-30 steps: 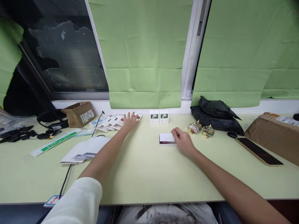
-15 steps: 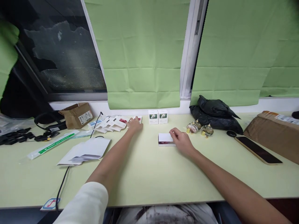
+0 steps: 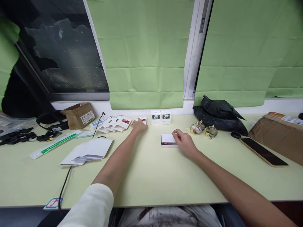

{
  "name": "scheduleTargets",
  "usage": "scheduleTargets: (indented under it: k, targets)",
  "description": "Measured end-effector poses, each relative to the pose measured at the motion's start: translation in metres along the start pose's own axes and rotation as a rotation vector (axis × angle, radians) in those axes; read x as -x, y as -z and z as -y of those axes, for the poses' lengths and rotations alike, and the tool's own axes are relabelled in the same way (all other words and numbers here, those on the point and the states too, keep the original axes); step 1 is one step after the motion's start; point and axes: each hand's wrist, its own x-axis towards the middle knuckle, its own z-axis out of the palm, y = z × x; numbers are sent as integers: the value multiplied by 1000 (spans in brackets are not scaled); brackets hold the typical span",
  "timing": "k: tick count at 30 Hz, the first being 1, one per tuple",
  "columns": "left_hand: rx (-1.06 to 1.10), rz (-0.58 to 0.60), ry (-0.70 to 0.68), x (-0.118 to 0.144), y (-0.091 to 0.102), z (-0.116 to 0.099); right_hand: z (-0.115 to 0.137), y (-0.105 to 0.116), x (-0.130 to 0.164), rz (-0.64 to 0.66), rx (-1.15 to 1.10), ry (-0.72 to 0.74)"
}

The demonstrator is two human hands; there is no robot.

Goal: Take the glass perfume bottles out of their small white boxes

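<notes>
1. Head view, hands: the left hand (image 3: 139,125) lies with fingers loosely curled on a small flat white card with a red picture (image 3: 143,119), pinning it to the pale green table (image 3: 151,176). It presses the card and does not grip it. The right hand (image 3: 185,142) closes its fingertips on the right end of a flat white cardboard box with a dark lower edge (image 3: 168,140).
2. Head view, places from this box: the card is behind it to the left, well apart. Two small white cube boxes with a flower picture (image 3: 161,117) stand behind it.
3. Handling: the box looks light and stiff but easy to crush, so hold its short ends. The thin card seems slippery and bends; slide it first.
4. Containers: the box is closed, so I cannot tell its content. The open brown carton (image 3: 79,114), far left, shows nothing inside.
</notes>
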Motion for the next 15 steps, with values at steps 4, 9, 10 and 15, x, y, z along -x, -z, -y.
scheduleTargets:
  k: [4,9,10,15]
  targets:
    - [14,-43,-21,5,0,2,-2,0,0,7,16,4]
    - [14,-128,1,7,-9,2,-1,0,0,13,34,2]
    - [7,-141,4,7,-11,2,0,0,0,13,38,1]
    - [-82,-228,-80,9,-13,5,1,1,1,30,48,-6]
